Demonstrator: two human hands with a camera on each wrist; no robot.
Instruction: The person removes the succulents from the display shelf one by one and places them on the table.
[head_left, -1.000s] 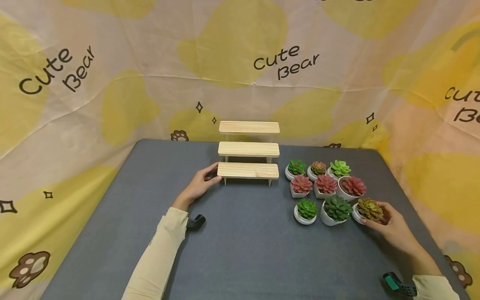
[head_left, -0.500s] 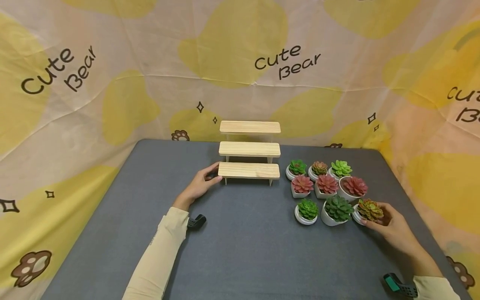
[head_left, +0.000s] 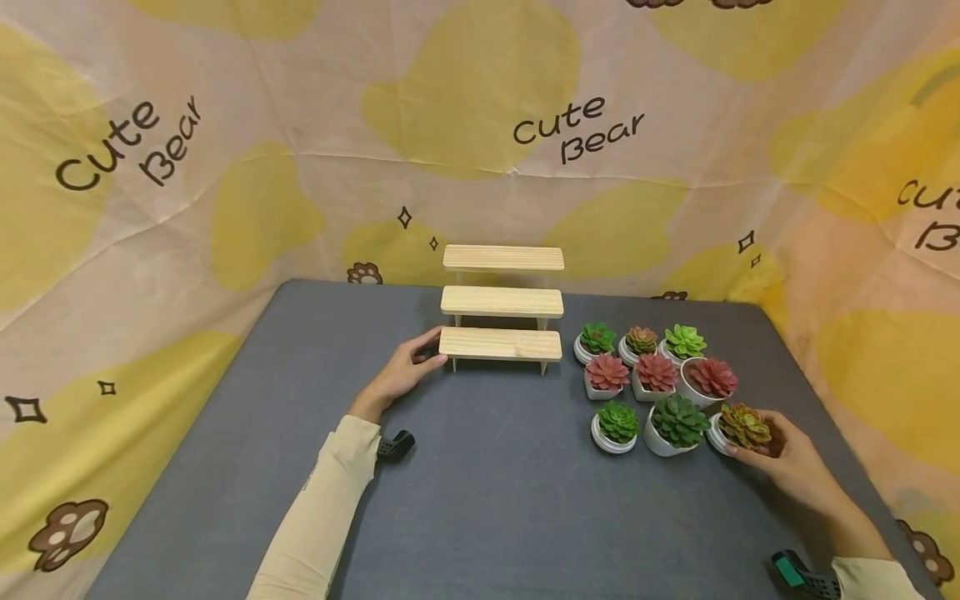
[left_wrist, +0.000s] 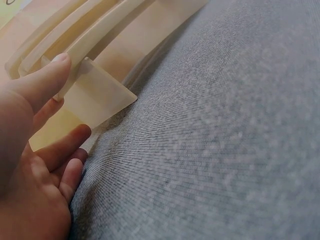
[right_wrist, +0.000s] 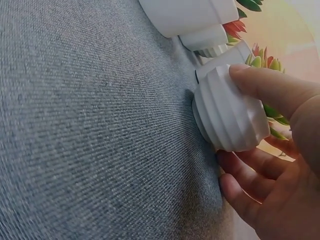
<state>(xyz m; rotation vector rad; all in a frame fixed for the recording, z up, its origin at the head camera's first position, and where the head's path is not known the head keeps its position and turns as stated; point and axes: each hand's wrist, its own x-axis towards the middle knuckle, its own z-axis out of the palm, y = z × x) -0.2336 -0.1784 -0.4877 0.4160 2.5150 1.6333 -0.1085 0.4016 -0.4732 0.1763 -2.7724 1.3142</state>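
Note:
A three-tier wooden display stand (head_left: pixel 500 343) stands at the back middle of the table in the head view. My left hand (head_left: pixel 401 369) holds the left end of its lowest board. In the left wrist view, the thumb (left_wrist: pixel 50 75) lies on the board's edge, with the other fingers bent below near the clear leg (left_wrist: pixel 97 92). My right hand (head_left: pixel 791 454) grips a potted succulent (head_left: pixel 742 427) with orange-green leaves. Its ribbed white pot (right_wrist: pixel 227 110) sits between thumb and fingers in the right wrist view, low at the table surface.
Several other potted succulents stand close together left of and behind the held one, among them a dark green one (head_left: pixel 678 422), a bright green one (head_left: pixel 618 422) and a red one (head_left: pixel 711 379). The grey table (head_left: pixel 510 492) meets a printed cloth backdrop (head_left: pixel 465 108).
The whole head view has shifted slightly. Both hands keep their places on the display stand and the potted succulent.

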